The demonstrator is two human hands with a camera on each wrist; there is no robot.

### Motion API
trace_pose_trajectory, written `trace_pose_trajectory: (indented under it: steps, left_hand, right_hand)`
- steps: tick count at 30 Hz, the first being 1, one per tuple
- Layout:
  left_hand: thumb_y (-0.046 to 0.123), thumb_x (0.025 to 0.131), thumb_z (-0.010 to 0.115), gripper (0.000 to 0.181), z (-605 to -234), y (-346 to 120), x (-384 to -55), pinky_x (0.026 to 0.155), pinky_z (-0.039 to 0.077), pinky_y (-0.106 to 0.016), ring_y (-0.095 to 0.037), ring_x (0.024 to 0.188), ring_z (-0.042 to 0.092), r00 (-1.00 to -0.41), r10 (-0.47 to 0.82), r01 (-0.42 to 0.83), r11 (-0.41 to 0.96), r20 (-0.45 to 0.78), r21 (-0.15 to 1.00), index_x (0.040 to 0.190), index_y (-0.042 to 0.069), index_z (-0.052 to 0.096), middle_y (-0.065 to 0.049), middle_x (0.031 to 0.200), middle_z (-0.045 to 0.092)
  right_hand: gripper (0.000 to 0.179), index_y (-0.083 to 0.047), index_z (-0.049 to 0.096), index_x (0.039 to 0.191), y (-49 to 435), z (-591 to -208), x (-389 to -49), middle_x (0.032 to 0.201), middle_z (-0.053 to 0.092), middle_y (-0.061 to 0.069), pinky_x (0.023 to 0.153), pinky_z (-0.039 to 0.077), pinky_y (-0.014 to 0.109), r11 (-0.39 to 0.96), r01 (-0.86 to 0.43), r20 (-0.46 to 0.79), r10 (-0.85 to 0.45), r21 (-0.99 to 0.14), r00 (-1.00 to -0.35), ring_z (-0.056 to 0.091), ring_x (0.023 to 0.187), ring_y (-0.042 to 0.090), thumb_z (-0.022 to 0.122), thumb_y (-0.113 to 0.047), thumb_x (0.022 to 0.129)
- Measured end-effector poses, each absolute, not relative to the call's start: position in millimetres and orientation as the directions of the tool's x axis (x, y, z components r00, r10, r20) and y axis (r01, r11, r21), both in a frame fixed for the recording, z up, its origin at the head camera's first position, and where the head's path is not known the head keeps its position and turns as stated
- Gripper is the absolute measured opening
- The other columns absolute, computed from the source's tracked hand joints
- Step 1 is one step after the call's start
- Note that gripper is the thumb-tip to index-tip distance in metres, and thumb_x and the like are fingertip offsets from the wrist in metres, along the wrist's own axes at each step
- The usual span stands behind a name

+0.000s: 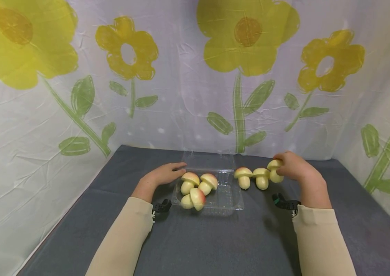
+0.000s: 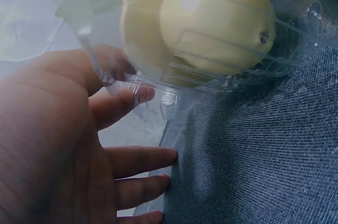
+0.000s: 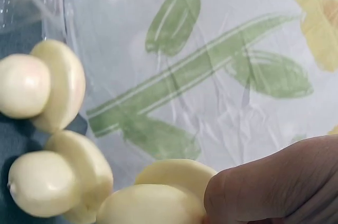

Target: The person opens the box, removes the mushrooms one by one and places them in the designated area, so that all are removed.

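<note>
My right hand [image 1: 295, 165] pinches a toy mushroom [image 1: 275, 170], pale yellow with a rounded cap, at the right end of a row. Left of it are another mushroom [image 1: 261, 178] and one with a reddish cap [image 1: 243, 177], just beside a clear plastic clamshell box [image 1: 227, 193]. The lid [image 1: 208, 159] lies folded back. Inside the box's left half are three mushrooms [image 1: 197, 198] with reddish caps. My left hand [image 1: 163, 174] rests at the box's left rim, its fingers extended; in the left wrist view the thumb and forefinger [image 2: 124, 106] touch the plastic edge.
A dark grey cloth [image 1: 195, 241] covers the table. Behind it and along both sides hangs a white curtain [image 1: 177, 96] printed with yellow flowers. Black straps with small devices [image 1: 286, 202] sit on both wrists.
</note>
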State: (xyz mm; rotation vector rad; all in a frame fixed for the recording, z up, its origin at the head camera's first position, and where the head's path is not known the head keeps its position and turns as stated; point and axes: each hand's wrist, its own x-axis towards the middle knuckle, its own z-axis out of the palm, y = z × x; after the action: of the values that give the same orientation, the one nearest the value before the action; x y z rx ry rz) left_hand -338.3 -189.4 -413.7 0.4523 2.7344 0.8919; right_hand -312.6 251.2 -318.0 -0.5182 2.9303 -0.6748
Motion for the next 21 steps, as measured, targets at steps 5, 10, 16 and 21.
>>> trace_pose_trajectory:
  steps: [5, 10, 16, 21]
  left_hand:
    - [0.047, 0.11, 0.045, 0.059, -414, -190, -339, 0.116, 0.034, -0.063, -0.041, 0.147, 0.034, -0.926, 0.359, 0.224, 0.774, -0.118, 0.592, 0.162, 0.02, 0.038, -0.015, 0.162, 0.037]
    - [0.048, 0.11, 0.045, 0.059, -414, -190, -339, 0.116, 0.034, -0.063, -0.041, 0.148, 0.034, -0.927, 0.356, 0.22, 0.774, -0.121, 0.594, 0.162, 0.02, 0.038, -0.014, 0.162, 0.037]
    - [0.047, 0.11, 0.045, 0.059, -414, -190, -338, 0.116, 0.034, -0.063, -0.041, 0.148, 0.034, -0.927, 0.355, 0.217, 0.775, -0.124, 0.594, 0.162, 0.02, 0.037, -0.014, 0.162, 0.037]
    - [0.046, 0.11, 0.046, 0.059, -413, -189, -338, 0.117, 0.033, -0.063, -0.04, 0.148, 0.034, -0.928, 0.354, 0.217, 0.771, -0.12, 0.599, 0.162, 0.02, 0.037, -0.014, 0.162, 0.037]
  right_hand:
    - [0.026, 0.009, 0.063, 0.105, 260, -324, -316, 0.083, 0.053, 0.01, 0.063, 0.037, 0.038, 0.846, -0.277, -0.021, -0.321, -0.457, -0.947, 0.045, 0.073, 0.025, 0.059, 0.006, 0.08]
    - [0.017, 0.006, 0.064, 0.096, 265, -330, -319, 0.079, 0.051, 0.008, 0.063, 0.035, 0.037, 0.844, -0.272, -0.018, -0.316, -0.462, -0.949, 0.043, 0.072, 0.024, 0.059, 0.006, 0.08]
    - [0.031, 0.013, 0.064, 0.11, 269, -341, -325, 0.087, 0.056, 0.013, 0.066, 0.038, 0.038, 0.858, -0.216, -0.077, -0.282, -0.466, -0.956, 0.046, 0.076, 0.027, 0.057, 0.005, 0.081]
    - [0.039, 0.016, 0.062, 0.12, 272, -348, -329, 0.096, 0.06, 0.018, 0.07, 0.043, 0.041, 0.88, -0.174, -0.123, -0.252, -0.443, -0.96, 0.05, 0.082, 0.03, 0.058, 0.004, 0.083]
